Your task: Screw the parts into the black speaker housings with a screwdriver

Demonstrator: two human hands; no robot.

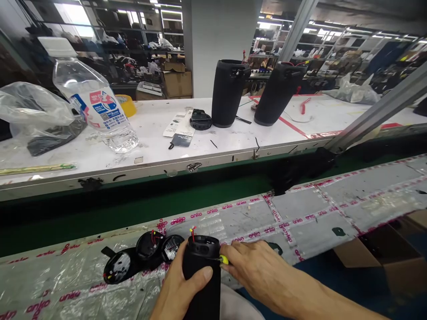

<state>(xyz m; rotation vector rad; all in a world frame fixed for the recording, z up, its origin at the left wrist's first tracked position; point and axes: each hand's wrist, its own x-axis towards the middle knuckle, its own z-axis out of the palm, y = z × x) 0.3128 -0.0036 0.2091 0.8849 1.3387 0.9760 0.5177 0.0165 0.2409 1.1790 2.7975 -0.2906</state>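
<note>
My left hand point(182, 284) is wrapped around a black cylindrical speaker body point(203, 284), thumb across its front. It stands upright and tilts slightly, with its top end open. Red and yellow wires point(192, 232) stick up out of that rim. Against the right side of the rim, my right hand point(250, 266) pinches a small bright yellow-green tool point(223, 259); the fingers hide most of it, so its kind cannot be made out. Left of the speaker, black round speaker end parts point(148, 244) lie on the bench, some with wires showing.
The near bench point(233, 218) is covered with plastic and pink printed tape. Beyond a green gap, a white shelf point(150, 151) holds two black speakers point(230, 93), a water bottle point(95, 98), yellow tape point(126, 106) and plastic bags. A metal post point(380, 106) slants at right. Cardboard boxes point(383, 262) sit below.
</note>
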